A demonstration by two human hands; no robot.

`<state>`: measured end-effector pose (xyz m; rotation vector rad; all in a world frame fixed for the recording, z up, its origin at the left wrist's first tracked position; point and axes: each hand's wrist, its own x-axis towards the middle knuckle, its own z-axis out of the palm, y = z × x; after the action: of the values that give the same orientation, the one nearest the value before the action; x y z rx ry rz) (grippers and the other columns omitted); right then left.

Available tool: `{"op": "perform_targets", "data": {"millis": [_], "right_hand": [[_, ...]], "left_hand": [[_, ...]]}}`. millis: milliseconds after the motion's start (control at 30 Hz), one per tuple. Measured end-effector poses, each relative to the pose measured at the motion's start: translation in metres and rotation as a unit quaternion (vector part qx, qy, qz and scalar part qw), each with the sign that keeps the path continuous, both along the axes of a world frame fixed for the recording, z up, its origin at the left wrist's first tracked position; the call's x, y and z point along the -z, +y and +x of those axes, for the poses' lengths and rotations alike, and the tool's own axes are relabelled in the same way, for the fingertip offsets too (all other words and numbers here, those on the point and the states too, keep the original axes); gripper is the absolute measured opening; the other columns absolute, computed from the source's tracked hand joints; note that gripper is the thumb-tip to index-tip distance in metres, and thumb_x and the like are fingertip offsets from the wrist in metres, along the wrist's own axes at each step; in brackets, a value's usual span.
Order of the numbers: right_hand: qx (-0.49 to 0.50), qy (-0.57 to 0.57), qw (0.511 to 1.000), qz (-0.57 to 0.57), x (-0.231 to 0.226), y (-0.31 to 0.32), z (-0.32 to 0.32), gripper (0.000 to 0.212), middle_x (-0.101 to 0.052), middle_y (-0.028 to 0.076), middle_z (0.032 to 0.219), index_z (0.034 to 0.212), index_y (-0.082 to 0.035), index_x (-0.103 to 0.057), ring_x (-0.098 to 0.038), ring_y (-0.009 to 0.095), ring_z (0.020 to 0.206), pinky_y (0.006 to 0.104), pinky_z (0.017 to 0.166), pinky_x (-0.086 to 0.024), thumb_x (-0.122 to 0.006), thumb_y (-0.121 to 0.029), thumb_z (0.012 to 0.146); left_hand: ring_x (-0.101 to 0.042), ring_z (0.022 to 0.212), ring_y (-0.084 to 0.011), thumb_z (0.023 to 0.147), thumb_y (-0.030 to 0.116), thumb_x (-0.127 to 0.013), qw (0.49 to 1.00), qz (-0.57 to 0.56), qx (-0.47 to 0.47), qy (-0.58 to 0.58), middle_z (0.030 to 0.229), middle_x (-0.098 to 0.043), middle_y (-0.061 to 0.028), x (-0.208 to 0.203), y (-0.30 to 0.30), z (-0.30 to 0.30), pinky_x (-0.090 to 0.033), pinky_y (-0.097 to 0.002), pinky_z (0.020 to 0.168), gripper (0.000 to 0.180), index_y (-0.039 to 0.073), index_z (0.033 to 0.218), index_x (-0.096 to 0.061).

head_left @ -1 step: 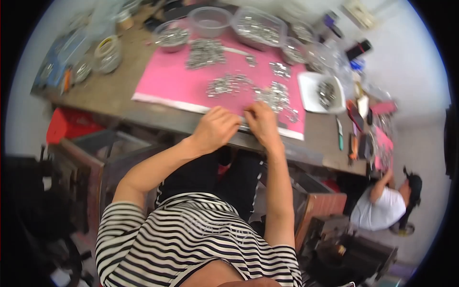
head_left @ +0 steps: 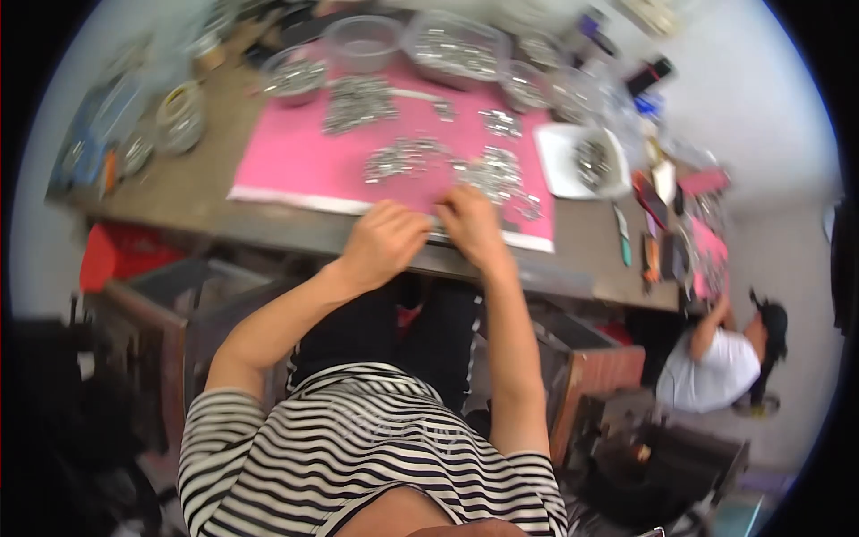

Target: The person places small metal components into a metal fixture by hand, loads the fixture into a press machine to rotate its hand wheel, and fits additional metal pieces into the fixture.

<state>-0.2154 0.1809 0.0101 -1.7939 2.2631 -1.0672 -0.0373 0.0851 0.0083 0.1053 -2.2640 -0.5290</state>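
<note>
My left hand [head_left: 385, 243] is at the front edge of a pink mat [head_left: 295, 161], its fingers curled and pinched together. Just to its right, my right hand [head_left: 472, 225] has its fingertips bent down over the mat's pale front border. A small gap separates the two hands. Whatever the fingertips hold is too small or hidden to make out. Beyond the right hand lies a loose heap of small shiny metal pieces [head_left: 492, 174]. Another scattered heap of metal pieces [head_left: 407, 159] lies ahead of the left hand, and a denser pile [head_left: 360, 103] sits farther back.
Clear tubs [head_left: 456, 49] of metal pieces line the back, beside an empty clear bowl [head_left: 364, 43]. A white tray [head_left: 559, 166] with metal parts stands right of the mat, near a green-handled tool [head_left: 624, 234]. Another person [head_left: 711, 362] works at far right.
The whole view has shifted slightly, so the bench and mat appear a little farther left. Both hands keep about the same places at the mat's edge, fingers still closed.
</note>
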Motion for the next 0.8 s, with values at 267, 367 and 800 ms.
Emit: {"op": "perform_targets", "data": {"millis": [267,367,800], "right_hand": [[0.003,0.078,0.994,-0.071,0.013,-0.014,0.017,0.009,-0.064,0.02,0.084,0.083,-0.001,-0.066,-0.064,0.042,0.083,0.0507,0.076,-0.053,-0.072,-0.007,0.079],[-0.013,0.043,0.996,-0.071,0.02,-0.015,0.005,0.008,-0.064,0.021,0.081,0.086,0.0,-0.066,-0.064,0.043,0.081,0.0506,0.074,-0.052,-0.067,-0.007,0.082],[-0.018,-0.18,0.977,-0.11,0.001,0.031,0.047,0.009,-0.066,0.013,0.092,0.096,0.0,-0.063,-0.066,0.031,0.088,0.0399,0.08,-0.05,-0.068,0.0,0.088]], "left_hand": [[-0.066,0.095,-0.0295,0.082,0.008,-0.079,0.999,-0.027,-0.034,0.02,0.103,-0.074,-0.0075,0.015,-0.001,0.013,-0.047,-0.0426,0.09,0.018,0.005,0.099,-0.073],[-0.066,0.098,-0.0297,0.083,0.01,-0.079,0.999,0.006,-0.046,0.024,0.103,-0.073,-0.0082,0.019,0.0,0.012,-0.047,-0.0432,0.093,0.034,0.004,0.115,-0.068],[-0.065,0.093,-0.0295,0.083,0.016,-0.08,0.999,0.031,-0.028,0.023,0.111,-0.067,-0.0106,0.025,0.0,0.017,-0.047,-0.043,0.093,0.053,0.003,0.13,-0.057]]}}
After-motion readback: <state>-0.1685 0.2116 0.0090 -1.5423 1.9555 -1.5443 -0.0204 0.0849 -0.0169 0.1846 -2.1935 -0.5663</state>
